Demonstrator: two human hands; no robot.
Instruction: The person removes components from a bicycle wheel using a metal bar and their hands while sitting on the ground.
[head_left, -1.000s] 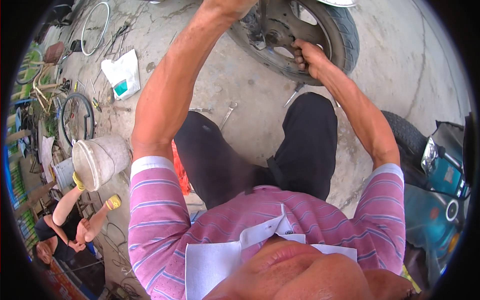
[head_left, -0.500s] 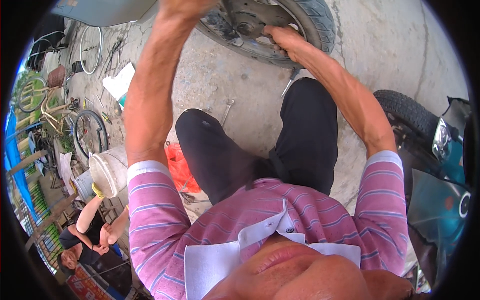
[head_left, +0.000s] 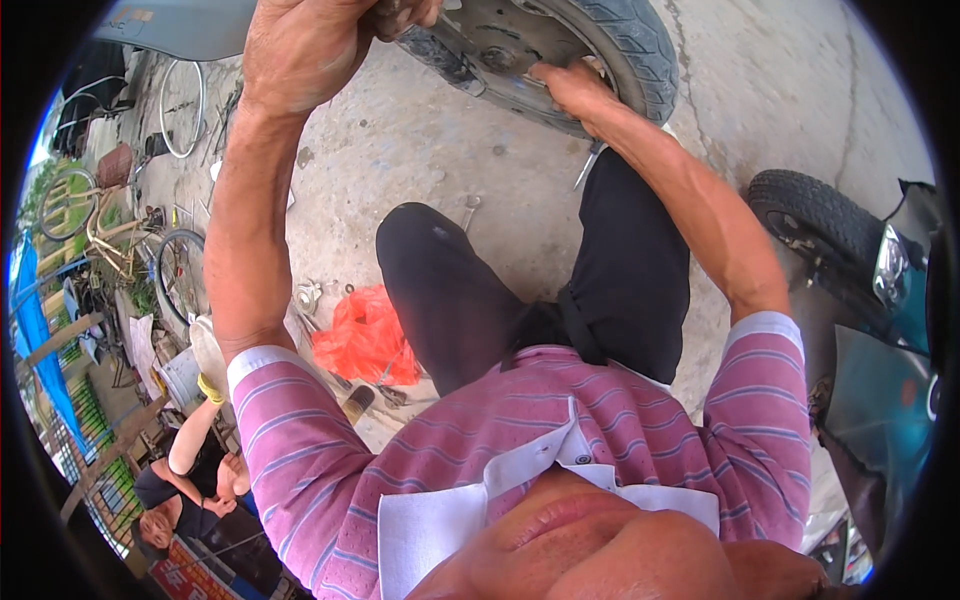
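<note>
Head view: right hand (head_left: 580, 92) curled against the far wheel (head_left: 497, 58), likely steadying it. Left hand (head_left: 310, 50) curls too; I can't tell what either grips.

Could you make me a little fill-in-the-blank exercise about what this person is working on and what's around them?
1. The person's right hand is at a ____ fitted with a treaded tyre.
2. The crumpled red bag lies toward the person's ____ side.
3. The pink shirt is patterned with ____.
4. The teal bodywork shows on the person's ____ side.

Missing words: wheel; left; stripes; right.
</note>
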